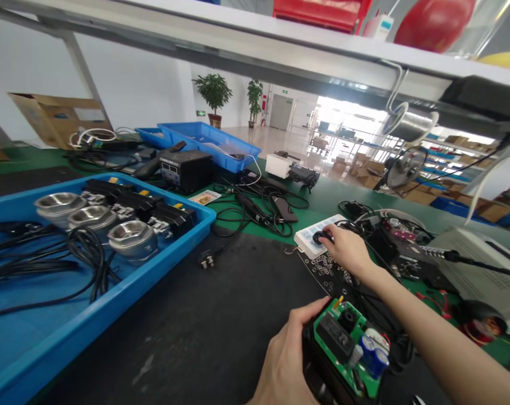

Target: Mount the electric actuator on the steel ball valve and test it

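My left hand (285, 354) is wrapped round the left side of a black housing (322, 368) near the bottom edge. A green circuit board (345, 343) with two blue capacitors sits on top of it. Further up, my right hand (348, 244) grips a black plug (321, 237) at a white power strip (308, 247). How far the plug sits in a socket cannot be made out. Small metal nuts and rings (329, 267) lie scattered just below the strip, partly under my right wrist.
A blue tray (124, 308) at the left holds black cables and metal collars (132, 239). Another plug (206, 259) lies on the black mat (204, 332). Cables and a grey instrument (470, 264) crowd the right; a shelf (238, 39) spans above.
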A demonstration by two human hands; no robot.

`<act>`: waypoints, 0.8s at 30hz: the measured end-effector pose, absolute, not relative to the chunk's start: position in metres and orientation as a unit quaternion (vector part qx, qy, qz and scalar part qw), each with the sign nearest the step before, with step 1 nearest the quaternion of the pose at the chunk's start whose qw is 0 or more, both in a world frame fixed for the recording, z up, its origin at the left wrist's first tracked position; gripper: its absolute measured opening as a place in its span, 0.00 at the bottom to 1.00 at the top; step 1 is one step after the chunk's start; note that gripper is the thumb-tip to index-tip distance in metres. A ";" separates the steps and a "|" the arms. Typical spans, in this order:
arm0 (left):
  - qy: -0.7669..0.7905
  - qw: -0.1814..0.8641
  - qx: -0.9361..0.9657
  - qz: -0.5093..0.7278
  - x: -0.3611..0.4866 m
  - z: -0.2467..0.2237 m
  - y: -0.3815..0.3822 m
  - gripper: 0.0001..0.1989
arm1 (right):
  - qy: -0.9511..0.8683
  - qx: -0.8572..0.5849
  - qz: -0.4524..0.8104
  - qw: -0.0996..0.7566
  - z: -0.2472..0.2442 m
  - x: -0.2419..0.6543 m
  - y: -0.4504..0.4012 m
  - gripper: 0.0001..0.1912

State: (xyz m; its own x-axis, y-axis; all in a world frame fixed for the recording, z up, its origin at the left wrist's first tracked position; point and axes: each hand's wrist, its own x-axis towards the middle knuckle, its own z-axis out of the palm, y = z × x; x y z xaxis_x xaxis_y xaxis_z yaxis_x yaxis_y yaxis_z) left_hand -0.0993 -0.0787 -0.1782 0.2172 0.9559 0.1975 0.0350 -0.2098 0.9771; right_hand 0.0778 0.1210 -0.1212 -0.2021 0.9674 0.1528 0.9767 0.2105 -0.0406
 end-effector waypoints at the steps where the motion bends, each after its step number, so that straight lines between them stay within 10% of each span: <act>1: 0.400 0.476 0.615 0.485 -0.098 -0.182 -0.078 0.54 | -0.774 -0.629 -0.037 0.065 -0.121 0.078 0.123 0.23; 12: 0.363 0.331 0.665 0.563 -0.075 -0.223 -0.090 0.36 | -0.786 -0.617 -0.040 -0.008 -0.113 0.072 0.135 0.23; 24: 0.325 0.402 0.626 0.584 -0.085 -0.198 -0.078 0.14 | -0.792 -0.605 -0.036 -0.079 -0.105 0.063 0.149 0.21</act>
